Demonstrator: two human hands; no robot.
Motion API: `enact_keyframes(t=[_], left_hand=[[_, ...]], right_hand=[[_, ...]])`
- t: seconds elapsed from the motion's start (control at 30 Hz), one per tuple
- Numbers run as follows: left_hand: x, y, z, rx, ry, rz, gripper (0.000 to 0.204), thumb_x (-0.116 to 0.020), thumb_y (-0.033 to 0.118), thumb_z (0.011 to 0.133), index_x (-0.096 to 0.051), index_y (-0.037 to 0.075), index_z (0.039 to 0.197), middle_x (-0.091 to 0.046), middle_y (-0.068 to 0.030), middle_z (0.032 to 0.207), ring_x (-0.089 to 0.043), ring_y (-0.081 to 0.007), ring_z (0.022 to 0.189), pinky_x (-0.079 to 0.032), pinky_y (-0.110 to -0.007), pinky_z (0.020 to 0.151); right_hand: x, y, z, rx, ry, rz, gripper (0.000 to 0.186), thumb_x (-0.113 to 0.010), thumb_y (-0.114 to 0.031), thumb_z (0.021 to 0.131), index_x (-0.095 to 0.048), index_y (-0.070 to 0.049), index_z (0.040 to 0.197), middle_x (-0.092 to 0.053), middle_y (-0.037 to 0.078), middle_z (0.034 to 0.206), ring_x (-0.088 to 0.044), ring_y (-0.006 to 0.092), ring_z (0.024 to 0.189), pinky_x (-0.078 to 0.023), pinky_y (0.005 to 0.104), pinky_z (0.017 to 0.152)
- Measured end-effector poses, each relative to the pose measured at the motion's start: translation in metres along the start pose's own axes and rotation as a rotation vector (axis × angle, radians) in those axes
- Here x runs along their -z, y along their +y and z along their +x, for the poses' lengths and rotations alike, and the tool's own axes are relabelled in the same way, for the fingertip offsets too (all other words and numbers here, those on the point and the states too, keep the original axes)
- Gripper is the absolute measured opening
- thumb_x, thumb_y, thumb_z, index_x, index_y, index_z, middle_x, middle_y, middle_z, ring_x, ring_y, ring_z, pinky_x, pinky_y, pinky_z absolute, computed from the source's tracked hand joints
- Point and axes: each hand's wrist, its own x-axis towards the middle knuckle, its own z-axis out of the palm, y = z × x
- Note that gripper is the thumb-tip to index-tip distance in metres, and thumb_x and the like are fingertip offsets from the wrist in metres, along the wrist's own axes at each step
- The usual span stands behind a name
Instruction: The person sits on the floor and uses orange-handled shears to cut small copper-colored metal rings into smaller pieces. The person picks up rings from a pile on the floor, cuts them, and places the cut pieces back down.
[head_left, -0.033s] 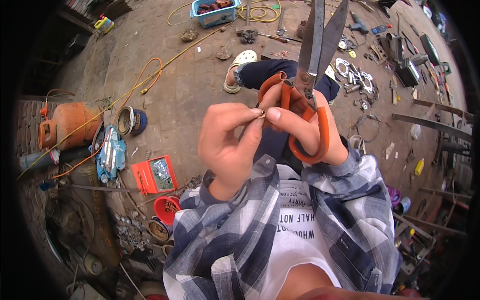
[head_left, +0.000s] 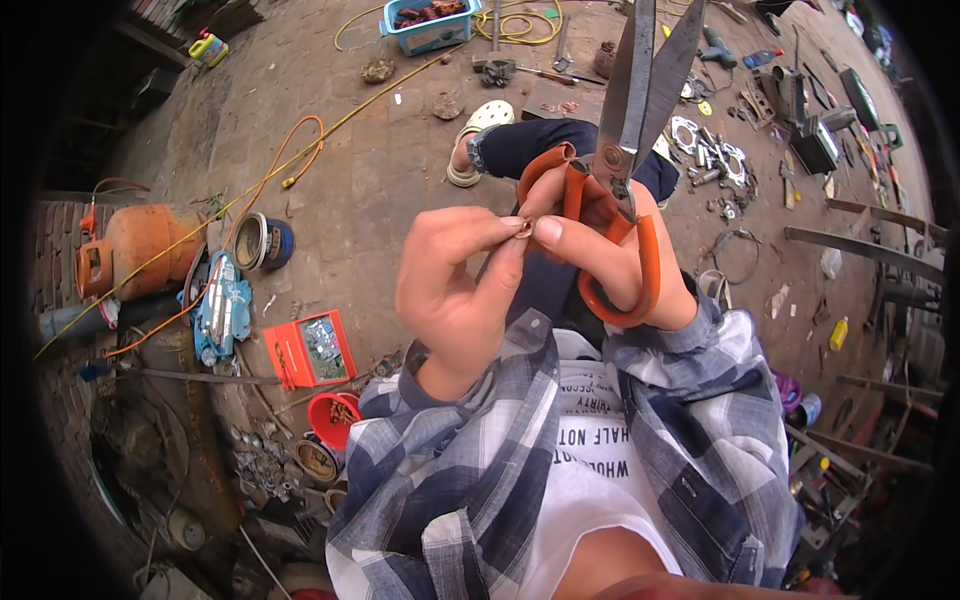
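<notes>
My left hand (head_left: pixel 455 280) is closed in a pinch, thumb and forefinger on a small curled copper-coloured piece (head_left: pixel 524 229). The thumb of my right hand (head_left: pixel 610 265) meets the same piece from the other side. Large scissors (head_left: pixel 622 110) with orange-covered handles hang on my right hand, their loops around its fingers. Their dark blades point away from me and stand slightly apart, touching nothing. Some of my right fingers are hidden behind the handle and the thumb.
To the left lie an orange gas cylinder (head_left: pixel 150 250), an open can (head_left: pixel 262 241), a red box (head_left: pixel 310 350) and a red bowl of copper-coloured bits (head_left: pixel 335 418). A blue tub (head_left: pixel 430 28) stands ahead. Metal parts (head_left: pixel 710 160) and tools lie scattered at the right.
The scissor blades have shifted very slightly to the right. Both hands keep their hold on the small piece.
</notes>
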Motion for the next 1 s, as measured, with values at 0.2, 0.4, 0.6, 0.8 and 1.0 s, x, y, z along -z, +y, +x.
enact_keyframes(t=[0.2, 0.4, 0.6, 0.8, 1.0], left_hand=[[-0.003, 0.005, 0.001, -0.055, 0.020, 0.126, 0.021, -0.068, -0.010, 0.069, -0.064, -0.002, 0.088, -0.061, -0.0115, 0.085, -0.060, -0.0183, 0.075, -0.048, -0.026, 0.064], [-0.007, 0.005, 0.002, 0.009, -0.002, 0.068, 0.021, -0.066, -0.011, 0.071, -0.063, -0.004, 0.090, -0.062, -0.0126, 0.087, -0.061, -0.0181, 0.077, -0.050, -0.025, 0.065], [-0.013, 0.004, 0.000, 0.097, -0.074, -0.079, 0.016, -0.058, -0.007, 0.079, -0.059, -0.007, 0.095, -0.058, -0.0136, 0.094, -0.060, -0.0170, 0.081, -0.050, -0.026, 0.070], [-0.017, 0.006, 0.002, 0.144, -0.108, -0.179, 0.015, -0.056, -0.005, 0.081, -0.059, -0.008, 0.096, -0.058, -0.0119, 0.095, -0.059, -0.0160, 0.081, -0.049, -0.027, 0.072], [-0.021, 0.009, 0.005, 0.369, -0.125, -0.308, 0.011, -0.057, -0.002, 0.081, -0.058, -0.006, 0.092, -0.057, -0.0099, 0.091, -0.056, -0.0142, 0.078, -0.047, -0.027, 0.069]], right_hand=[[-0.002, 0.001, -0.005, 0.022, 0.053, 0.122, 0.014, -0.059, -0.005, 0.080, -0.056, 0.004, 0.090, -0.052, 0.003, 0.084, -0.049, 0.0082, 0.079, -0.040, 0.0229, 0.074], [0.003, 0.003, -0.009, 0.002, 0.065, 0.150, 0.015, -0.060, -0.003, 0.080, -0.055, 0.004, 0.092, -0.056, 0.005, 0.085, -0.052, 0.0078, 0.080, -0.042, 0.0227, 0.075], [0.009, 0.006, -0.013, 0.024, 0.108, 0.161, 0.015, -0.060, -0.002, 0.080, -0.054, 0.003, 0.092, -0.058, 0.004, 0.083, -0.055, 0.0076, 0.077, -0.043, 0.0221, 0.074], [0.011, 0.008, -0.016, 0.064, 0.154, 0.106, 0.014, -0.061, -0.003, 0.080, -0.054, 0.003, 0.091, -0.058, 0.003, 0.082, -0.055, 0.0073, 0.077, -0.043, 0.0219, 0.072], [0.014, 0.009, -0.018, 0.061, 0.151, 0.092, 0.013, -0.060, -0.003, 0.080, -0.054, 0.003, 0.089, -0.056, 0.003, 0.080, -0.054, 0.0085, 0.073, -0.044, 0.0227, 0.067]])
